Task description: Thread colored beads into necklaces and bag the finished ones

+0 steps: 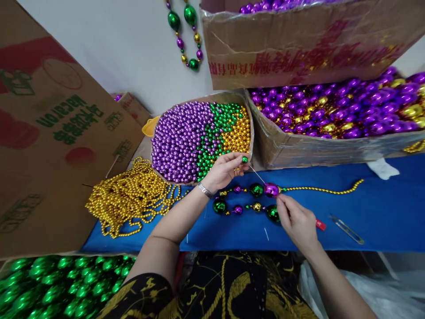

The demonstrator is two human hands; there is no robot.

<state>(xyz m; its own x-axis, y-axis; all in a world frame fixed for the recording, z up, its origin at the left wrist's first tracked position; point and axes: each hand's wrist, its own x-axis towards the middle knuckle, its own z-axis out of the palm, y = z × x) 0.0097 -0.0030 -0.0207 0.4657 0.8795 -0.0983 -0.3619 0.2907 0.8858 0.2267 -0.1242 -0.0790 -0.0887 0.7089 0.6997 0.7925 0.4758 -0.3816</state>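
My left hand [229, 167] pinches a small green bead [245, 159] at its fingertips, just over the front edge of the bead box [251, 133]. From there a thin pale string [257, 174] runs taut down to a large purple bead [271, 189]. My right hand [297, 221] is closed on that purple bead, thumb and finger at its lower edge. A strand of beads [237, 210] in green, purple and gold lies below my hands on the blue cloth [232, 235]. A gold bead chain [322, 190] trails right from the purple bead.
Gold bead chains [122, 199] are heaped at left beside a tall carton [63, 133]. Large boxes of purple and gold beads [332, 106] stand at the back right. Thread snips [347, 229] lie at right. Green beads [66, 283] fill a box at lower left; a necklace [193, 64] hangs behind.
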